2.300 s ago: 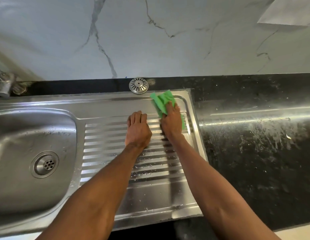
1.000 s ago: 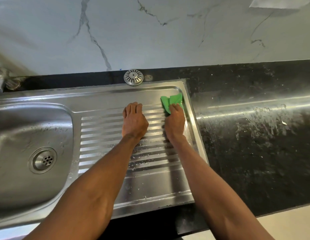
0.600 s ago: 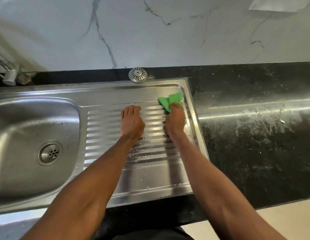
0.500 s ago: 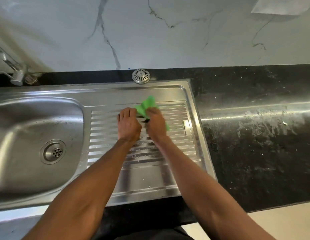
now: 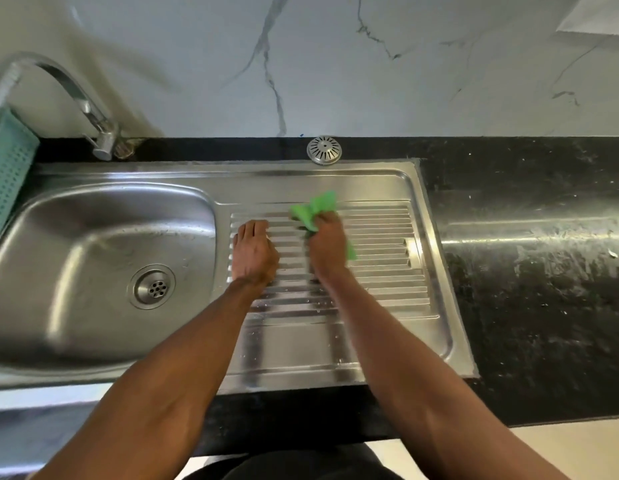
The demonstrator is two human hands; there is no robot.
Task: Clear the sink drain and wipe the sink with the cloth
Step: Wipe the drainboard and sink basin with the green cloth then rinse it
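Right hand (image 5: 327, 249) was clenched on the cloth (image 5: 315, 209), pressing it on the ribbed drainboard (image 5: 380, 271). Cloth was bunched, long axis roughly front-to-back; most stuck out past the fingertips toward the wall, a bit at the hand's right edge. Left hand (image 5: 254, 252) lay flat beside it, fingers released (gripping nothing). Drain (image 5: 152, 287) was uncovered; strainer (image 5: 324, 150) sat behind the sink (image 5: 93, 216). No readable writing.

1. Your black countertop (image 5: 529, 271) carries the steel sink unit (image 5: 301, 174), set into it, basin left, ribbed drainboard (image 5: 380, 271) right
2. A round perforated strainer cap (image 5: 324, 150) sits on the black strip behind the drainboard
3. On the ribs rest your left hand (image 5: 254, 254), flat, and the green cloth (image 5: 316, 209) under your right hand (image 5: 327, 251)
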